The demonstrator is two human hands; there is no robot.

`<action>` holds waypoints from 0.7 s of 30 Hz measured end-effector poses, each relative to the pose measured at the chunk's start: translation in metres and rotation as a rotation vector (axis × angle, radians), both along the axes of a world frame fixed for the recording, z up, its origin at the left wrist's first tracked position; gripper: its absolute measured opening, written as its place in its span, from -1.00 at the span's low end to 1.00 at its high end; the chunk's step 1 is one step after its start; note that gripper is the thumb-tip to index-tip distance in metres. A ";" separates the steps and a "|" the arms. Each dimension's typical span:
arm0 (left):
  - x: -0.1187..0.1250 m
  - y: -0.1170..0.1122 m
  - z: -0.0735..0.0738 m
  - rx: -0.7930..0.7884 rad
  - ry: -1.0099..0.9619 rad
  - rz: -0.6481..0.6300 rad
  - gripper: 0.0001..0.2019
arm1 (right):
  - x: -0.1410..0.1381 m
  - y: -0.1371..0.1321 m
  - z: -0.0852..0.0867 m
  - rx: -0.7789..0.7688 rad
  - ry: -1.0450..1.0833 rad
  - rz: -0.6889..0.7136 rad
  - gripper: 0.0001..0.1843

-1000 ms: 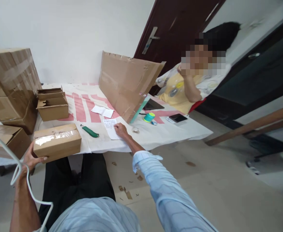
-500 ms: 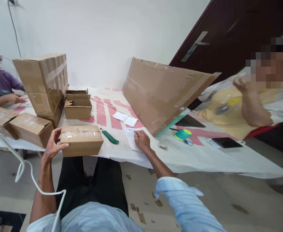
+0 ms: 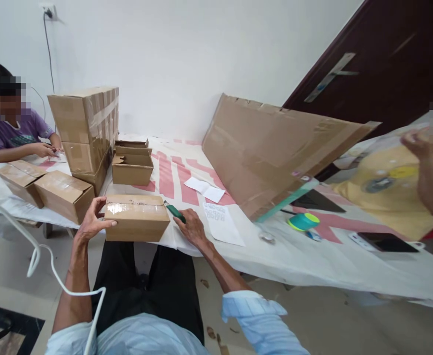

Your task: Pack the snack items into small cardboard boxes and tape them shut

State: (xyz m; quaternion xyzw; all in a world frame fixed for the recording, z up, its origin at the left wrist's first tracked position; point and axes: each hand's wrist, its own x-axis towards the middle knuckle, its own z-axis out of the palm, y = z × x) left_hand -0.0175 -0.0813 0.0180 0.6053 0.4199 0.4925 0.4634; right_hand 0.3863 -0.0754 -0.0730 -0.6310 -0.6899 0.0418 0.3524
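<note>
A taped cardboard box [image 3: 137,217] sits at the table's front edge, its long side facing me. My left hand [image 3: 92,219] grips its left end, thumb on the front and fingers around the back corner. My right hand [image 3: 191,226] is to the right of the box, closed on the near end of a green utility knife [image 3: 175,212]. The knife's tip points toward the box's right rear corner. Right of that hand lies a printed white sheet [image 3: 221,224], and a folded white paper [image 3: 204,189] is farther back.
Stacked boxes [image 3: 86,128] and two closed boxes [image 3: 64,192] stand left, with open small boxes [image 3: 132,170] behind mine. A large cardboard panel [image 3: 271,148] leans at right. A tape roll [image 3: 303,222] and phone [image 3: 389,241] lie beyond. Co-workers sit on both sides.
My right hand has left the printed sheet, moved left and taken hold of the utility knife. My left hand stays on the box. The view has turned slightly left.
</note>
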 end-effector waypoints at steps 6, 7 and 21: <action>-0.009 0.008 -0.002 0.046 -0.057 0.020 -0.10 | -0.063 -0.021 0.025 0.067 0.512 0.302 -0.68; -0.013 0.009 -0.003 0.060 -0.068 0.030 -0.10 | -0.074 -0.026 0.031 0.088 0.587 0.313 -0.67; -0.043 -0.003 -0.012 0.000 0.164 0.073 -0.07 | -0.110 -0.047 0.073 0.218 0.750 0.340 -0.76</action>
